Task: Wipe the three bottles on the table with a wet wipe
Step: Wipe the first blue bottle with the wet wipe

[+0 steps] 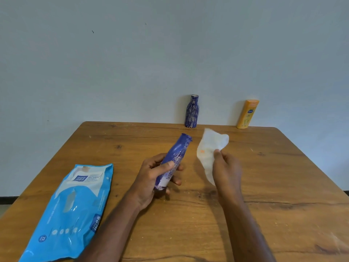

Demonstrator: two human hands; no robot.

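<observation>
Blue bottle (174, 159) gripped in left hand (151, 178), wet wipe (209, 152) pinched in right hand (226, 167)

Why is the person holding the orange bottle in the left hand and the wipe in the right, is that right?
Not quite. The head view shows the left hand gripping a blue bottle, not the orange one. The orange bottle stands at the table's far edge by the wall. The right hand does hold the wipe.

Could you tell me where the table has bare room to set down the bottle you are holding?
Bare wood spans the table's right side, right of the right hand, and between the wipes pack and far edge. The far edge by both standing bottles is crowded.
</observation>
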